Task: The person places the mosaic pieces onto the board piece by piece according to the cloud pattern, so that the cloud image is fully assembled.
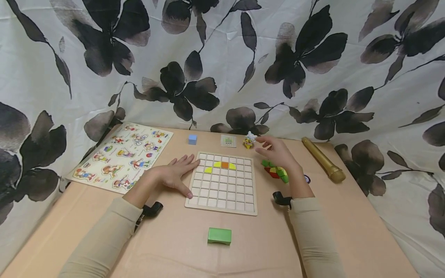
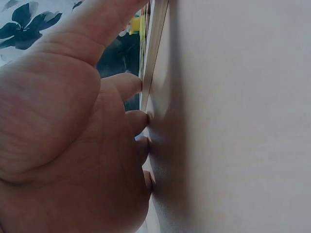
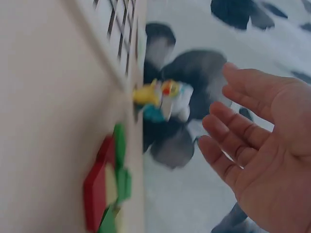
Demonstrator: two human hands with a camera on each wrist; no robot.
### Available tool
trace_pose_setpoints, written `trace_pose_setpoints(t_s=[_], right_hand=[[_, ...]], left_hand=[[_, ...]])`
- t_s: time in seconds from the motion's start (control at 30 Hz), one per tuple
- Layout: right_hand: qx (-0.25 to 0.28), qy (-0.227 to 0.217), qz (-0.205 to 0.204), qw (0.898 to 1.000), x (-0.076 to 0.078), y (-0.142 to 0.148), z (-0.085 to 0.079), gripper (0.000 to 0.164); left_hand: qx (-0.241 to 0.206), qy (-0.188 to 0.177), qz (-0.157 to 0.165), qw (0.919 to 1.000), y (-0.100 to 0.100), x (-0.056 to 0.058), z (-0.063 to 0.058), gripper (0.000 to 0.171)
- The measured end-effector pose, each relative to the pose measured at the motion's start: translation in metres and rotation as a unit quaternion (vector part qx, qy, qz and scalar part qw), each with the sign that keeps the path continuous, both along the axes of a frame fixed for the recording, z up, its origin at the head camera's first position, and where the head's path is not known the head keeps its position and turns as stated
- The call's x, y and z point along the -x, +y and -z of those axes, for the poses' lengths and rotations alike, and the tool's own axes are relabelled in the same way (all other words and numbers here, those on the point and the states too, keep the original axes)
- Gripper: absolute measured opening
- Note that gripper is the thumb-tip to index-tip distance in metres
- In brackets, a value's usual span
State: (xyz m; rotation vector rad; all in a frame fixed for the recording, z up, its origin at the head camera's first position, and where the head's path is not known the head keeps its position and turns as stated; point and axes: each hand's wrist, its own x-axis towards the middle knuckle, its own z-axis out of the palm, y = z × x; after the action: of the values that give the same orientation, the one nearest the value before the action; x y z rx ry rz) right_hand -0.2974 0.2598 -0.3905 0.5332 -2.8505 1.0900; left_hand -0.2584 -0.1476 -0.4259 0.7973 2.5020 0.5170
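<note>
My left hand (image 1: 172, 175) lies with fingers spread at the left edge of a white grid board (image 1: 222, 210), thumb and forefinger touching its frame. On the board sit an orange tile (image 1: 225, 165) and several yellow tiles (image 1: 208, 170). To the right of the board, my right hand (image 1: 278, 154) hovers with loosely bent fingers, holding nothing. Beneath and beside it is a small pile of green, red and yellow geometric pieces (image 1: 272, 172), partly hidden by the wrist. A small yellow-and-white toy figure (image 3: 163, 99) stands just beyond the right fingertips, apart from them.
A blue cube (image 1: 192, 139) and a small square card (image 1: 228, 141) lie behind the board. A sheet of cartoon pictures (image 1: 114, 154) spreads at the left. The gold microphone-shaped object (image 1: 323, 160) lies far right. A green block (image 1: 219, 236) is in front.
</note>
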Motion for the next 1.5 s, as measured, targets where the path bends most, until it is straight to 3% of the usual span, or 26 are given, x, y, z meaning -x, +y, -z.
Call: trace_pose_setpoints(t_s=[0.3,0.53,0.7,0.9,1.2,1.33,1.5], right_hand=[[-0.05,-0.047,0.032,0.997,0.015,0.042,0.025,0.044],[-0.106,-0.066,0.047,0.991,0.019,0.048,0.039,0.031],[-0.102,-0.06,0.054,0.992,0.021,0.05,0.047,0.026],[-0.076,-0.039,0.063,0.994,0.02,0.05,0.048,0.018],[-0.027,-0.025,0.071,0.997,0.017,0.057,0.037,0.015],[0.031,-0.03,0.057,0.997,0.014,0.046,0.027,0.018],[0.118,-0.042,0.01,0.992,0.01,0.017,0.013,0.025]], left_hand=[[0.005,0.004,0.003,1.0,0.001,0.001,0.001,0.132],[0.007,0.007,0.004,0.9999,0.0,0.001,0.002,0.132],[0.007,0.005,0.004,1.0,0.001,0.001,0.0,0.132],[0.011,0.009,0.005,0.9999,0.0,0.001,0.001,0.132],[0.006,0.005,0.003,1.0,0.001,0.0,0.001,0.132],[0.007,0.004,0.003,1.0,0.001,0.0,0.001,0.132],[0.001,-0.001,-0.001,1.0,0.001,-0.001,0.0,0.132]])
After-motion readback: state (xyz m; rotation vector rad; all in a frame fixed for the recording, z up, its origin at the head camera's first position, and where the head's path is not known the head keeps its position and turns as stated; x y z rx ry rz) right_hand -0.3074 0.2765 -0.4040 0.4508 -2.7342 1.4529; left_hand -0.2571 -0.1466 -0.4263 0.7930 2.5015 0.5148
